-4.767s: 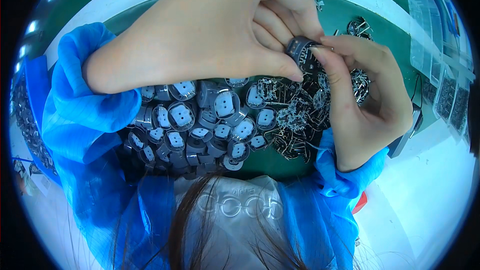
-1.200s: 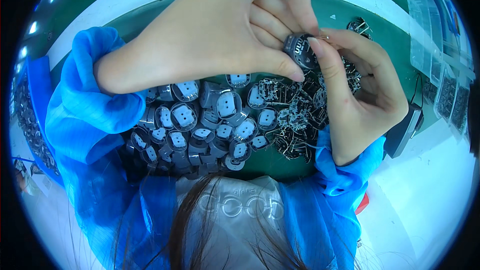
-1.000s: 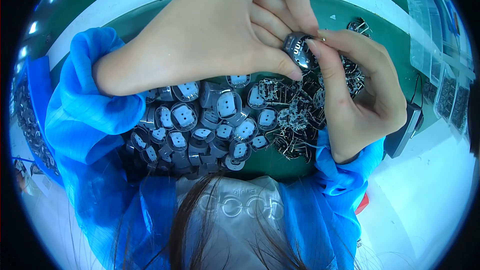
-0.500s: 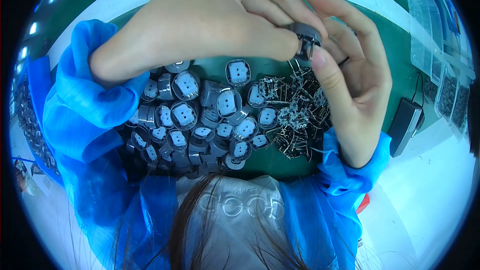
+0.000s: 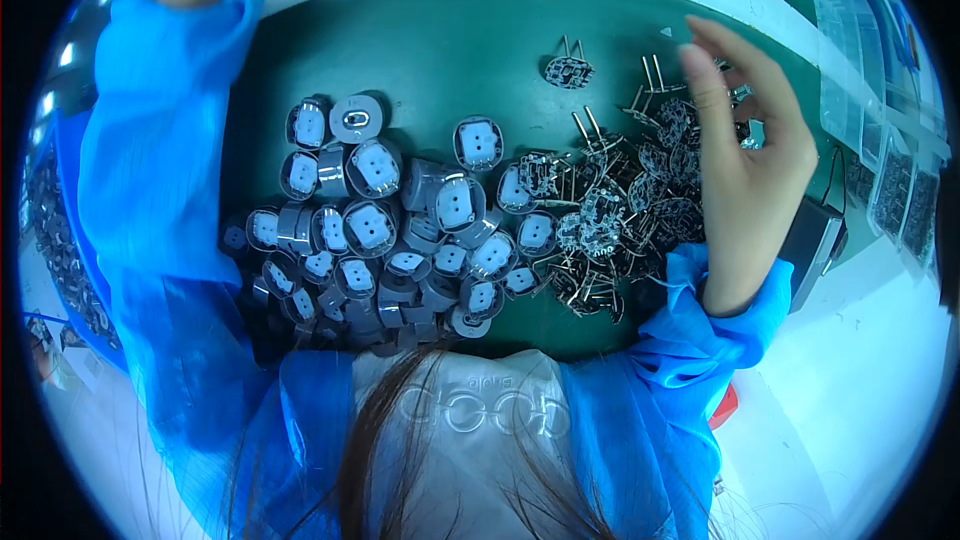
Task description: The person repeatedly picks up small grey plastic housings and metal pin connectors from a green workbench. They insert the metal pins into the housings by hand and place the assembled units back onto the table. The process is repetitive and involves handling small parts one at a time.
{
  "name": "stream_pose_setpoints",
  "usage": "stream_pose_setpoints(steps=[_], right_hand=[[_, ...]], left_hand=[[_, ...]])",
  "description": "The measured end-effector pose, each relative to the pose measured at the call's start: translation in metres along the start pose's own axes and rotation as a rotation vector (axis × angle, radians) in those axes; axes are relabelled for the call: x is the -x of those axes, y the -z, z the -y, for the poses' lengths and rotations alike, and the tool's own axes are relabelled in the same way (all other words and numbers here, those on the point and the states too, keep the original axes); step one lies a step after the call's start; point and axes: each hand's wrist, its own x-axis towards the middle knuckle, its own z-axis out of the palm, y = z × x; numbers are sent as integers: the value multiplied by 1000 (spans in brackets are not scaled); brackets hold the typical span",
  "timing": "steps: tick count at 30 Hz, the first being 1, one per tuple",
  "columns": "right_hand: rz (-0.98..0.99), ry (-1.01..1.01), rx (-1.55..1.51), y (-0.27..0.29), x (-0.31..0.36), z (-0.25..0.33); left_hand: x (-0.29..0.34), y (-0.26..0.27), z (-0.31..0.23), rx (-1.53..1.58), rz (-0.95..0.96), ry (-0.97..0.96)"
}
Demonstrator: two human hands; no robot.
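Table (image 5: 400, 40) carries your work. Round grey housings (image 5: 455, 202) heap at left, most showing white inserts; pinned circuit boards (image 5: 602, 220) pile at right. Progress, by judgement: much remains, with many boards loose; which housings are finished, you can't tell. Your right hand (image 5: 762, 185) is over the boards, thumb and forefinger parted, no grip visible; left hand out of view, state unknown. One board (image 5: 568, 72) lies apart. Shirt (image 5: 470, 470): raised lettering, inverted. Board marks: too small to read.

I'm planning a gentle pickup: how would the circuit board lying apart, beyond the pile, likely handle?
The circuit board is probably light, being small. Its two slender pins might bend if squeezed and, sticking out past its edge, could snag.
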Motion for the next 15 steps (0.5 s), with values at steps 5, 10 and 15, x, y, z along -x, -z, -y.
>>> stream_pose_setpoints(steps=[5,10,15], right_hand=[[43,84,313,-3,9,-5],[101,-65,212,0,14,-9],[60,-47,-53,5,10,-6]], left_hand=[[0,4,19,-710,-183,-232],[-8,-28,0,-487,43,-432],[39,-44,-38,44,850,-476]])
